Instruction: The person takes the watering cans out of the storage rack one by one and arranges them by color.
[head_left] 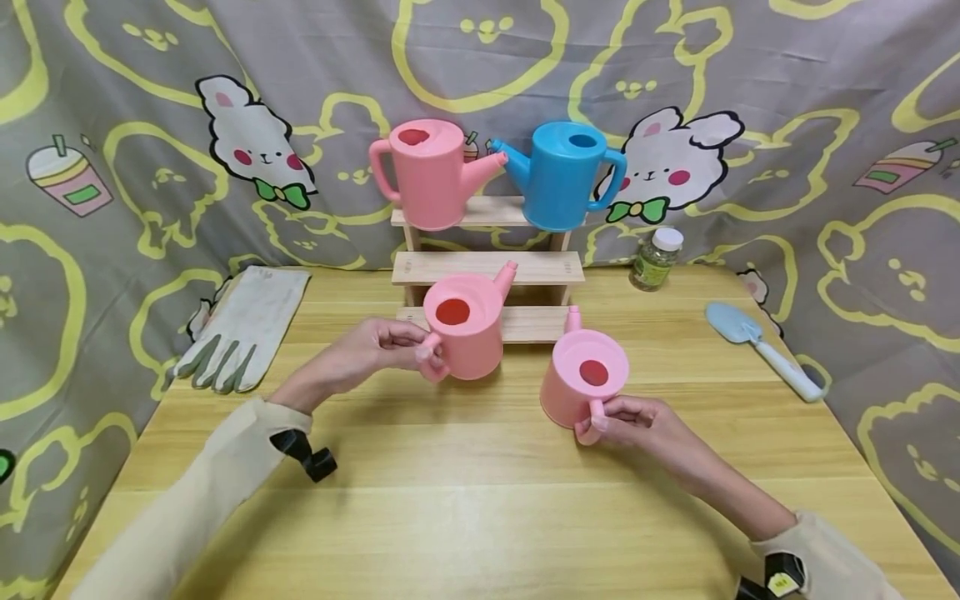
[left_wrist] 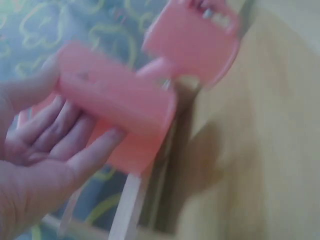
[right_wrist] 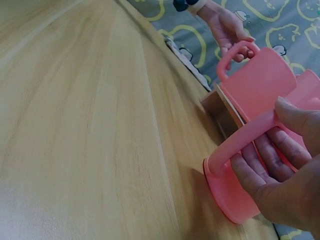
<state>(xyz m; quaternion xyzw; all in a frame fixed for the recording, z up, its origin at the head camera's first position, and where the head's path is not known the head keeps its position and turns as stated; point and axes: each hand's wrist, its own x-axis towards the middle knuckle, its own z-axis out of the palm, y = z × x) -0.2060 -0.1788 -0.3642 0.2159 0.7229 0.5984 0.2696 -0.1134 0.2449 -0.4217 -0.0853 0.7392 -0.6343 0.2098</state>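
My left hand [head_left: 358,357] grips the handle of a pink watering can [head_left: 478,350], its spout pointing back and right, in front of the lower steps of a wooden rack [head_left: 487,267]. To the right, my right hand [head_left: 654,432] holds the handle of a second pink watering can [head_left: 564,390], spout pointing to the back. Its fingers pass through the loop in the right wrist view, with the thumb on top of the handle [right_wrist: 245,137]. Another pink watering can [head_left: 431,183] and a blue watering can [head_left: 558,183] stand on the rack's top step, spouts towards each other.
Pale gloves [head_left: 251,325] lie at the table's left edge. A lidded jar [head_left: 655,262] stands right of the rack. Further right lies a light-blue trowel [head_left: 765,346]. A patterned cloth [head_left: 315,50] hangs behind and beside the wooden table [head_left: 450,517].
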